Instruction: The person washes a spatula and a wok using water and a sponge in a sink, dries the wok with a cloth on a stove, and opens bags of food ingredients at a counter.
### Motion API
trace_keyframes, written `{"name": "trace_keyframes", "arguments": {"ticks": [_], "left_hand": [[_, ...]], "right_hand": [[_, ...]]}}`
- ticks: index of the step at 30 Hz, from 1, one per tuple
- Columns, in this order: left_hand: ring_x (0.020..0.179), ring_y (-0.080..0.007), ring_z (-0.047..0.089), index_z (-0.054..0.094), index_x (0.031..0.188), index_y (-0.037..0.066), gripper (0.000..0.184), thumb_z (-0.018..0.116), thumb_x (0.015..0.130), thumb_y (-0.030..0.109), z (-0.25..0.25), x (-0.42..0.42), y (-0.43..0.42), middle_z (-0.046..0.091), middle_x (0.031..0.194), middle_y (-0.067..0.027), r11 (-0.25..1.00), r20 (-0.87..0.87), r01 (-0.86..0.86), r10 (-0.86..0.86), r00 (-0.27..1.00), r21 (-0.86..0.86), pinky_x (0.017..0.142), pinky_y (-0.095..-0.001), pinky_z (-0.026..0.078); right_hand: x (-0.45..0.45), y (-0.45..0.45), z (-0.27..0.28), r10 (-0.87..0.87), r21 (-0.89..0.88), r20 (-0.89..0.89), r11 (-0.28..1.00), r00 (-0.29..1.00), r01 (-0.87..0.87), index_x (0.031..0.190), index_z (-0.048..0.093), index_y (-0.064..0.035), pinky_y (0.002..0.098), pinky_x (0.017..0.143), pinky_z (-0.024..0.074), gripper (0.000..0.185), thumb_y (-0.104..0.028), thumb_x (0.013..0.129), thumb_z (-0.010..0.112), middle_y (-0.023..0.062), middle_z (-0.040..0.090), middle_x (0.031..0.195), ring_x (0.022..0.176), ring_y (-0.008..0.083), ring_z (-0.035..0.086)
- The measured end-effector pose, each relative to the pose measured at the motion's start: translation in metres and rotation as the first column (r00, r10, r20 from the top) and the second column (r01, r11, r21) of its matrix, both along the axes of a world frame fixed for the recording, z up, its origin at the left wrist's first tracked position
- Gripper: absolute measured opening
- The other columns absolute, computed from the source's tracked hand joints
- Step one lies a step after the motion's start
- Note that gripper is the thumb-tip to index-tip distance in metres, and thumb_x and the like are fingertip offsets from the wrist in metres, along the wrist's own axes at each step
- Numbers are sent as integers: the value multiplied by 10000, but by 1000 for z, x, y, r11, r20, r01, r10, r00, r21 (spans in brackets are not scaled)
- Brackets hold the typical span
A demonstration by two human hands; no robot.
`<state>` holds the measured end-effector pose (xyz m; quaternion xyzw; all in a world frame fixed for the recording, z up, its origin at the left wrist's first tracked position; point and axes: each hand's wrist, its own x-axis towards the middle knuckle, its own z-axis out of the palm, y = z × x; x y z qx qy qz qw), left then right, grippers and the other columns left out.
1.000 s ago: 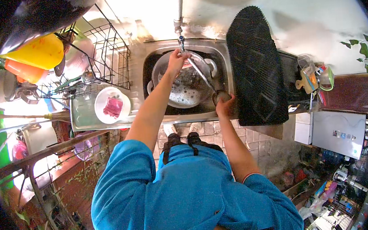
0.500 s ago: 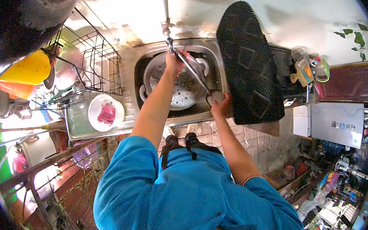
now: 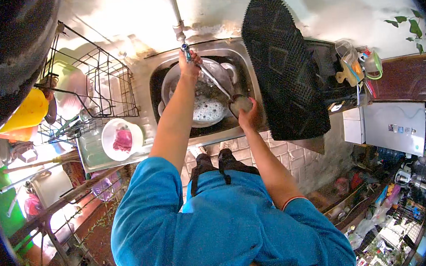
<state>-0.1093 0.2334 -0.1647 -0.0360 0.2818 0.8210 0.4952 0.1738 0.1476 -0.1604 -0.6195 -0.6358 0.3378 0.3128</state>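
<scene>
Silver-grey pot (image 3: 170,84), blue shirt (image 3: 219,217), black mat (image 3: 286,77) — diamond-patterned, white tub (image 3: 107,141), green leaves (image 3: 415,28)

I wore a bright blue shirt (image 3: 205,228), loose and softly creased across the front, with darker lines where the cloth folded. My left sleeve (image 3: 148,200) was short and roomy, and my right sleeve (image 3: 318,225), just as short, ended in a narrow orange-red trim (image 3: 293,199). Below the shirt my legwear (image 3: 203,166) was black, and a thin dark strap (image 3: 226,176) lay against the blue. My shoes (image 3: 198,151) were pale, too small to make out further. My left hand (image 3: 189,66) and right hand (image 3: 248,115) were bare.
</scene>
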Motion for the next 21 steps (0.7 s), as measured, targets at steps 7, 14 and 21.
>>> {"name": "trace_keyframes", "arguments": {"ticks": [7,14,21], "left_hand": [[594,-232,506,438,926,80,359,347,976,424,37,8,-33,510,698,-72,964,-234,35,-98,967,-262,586,-399,464],[783,-225,634,429,1062,27,169,384,986,171,63,-11,-60,607,903,-119,926,-475,130,-297,828,-353,650,-347,547],[841,-272,648,376,1186,-9,271,454,929,22,47,-21,-70,585,966,-182,924,-544,224,-365,755,-309,705,-346,589]], "right_hand": [[-15,1,-4,-16,-63,-304,998,953,-3,1192,468,-78,421,971,357,559,-55,680,692,170,517,1176,1105,353,479],[-38,22,-12,31,-50,-219,998,975,-43,1173,492,-89,412,967,356,545,-60,678,718,150,505,1190,1108,332,478],[-66,41,-8,82,-40,-125,995,989,-87,1205,479,-77,415,963,371,553,-73,702,711,176,500,1204,1136,338,476]]}}
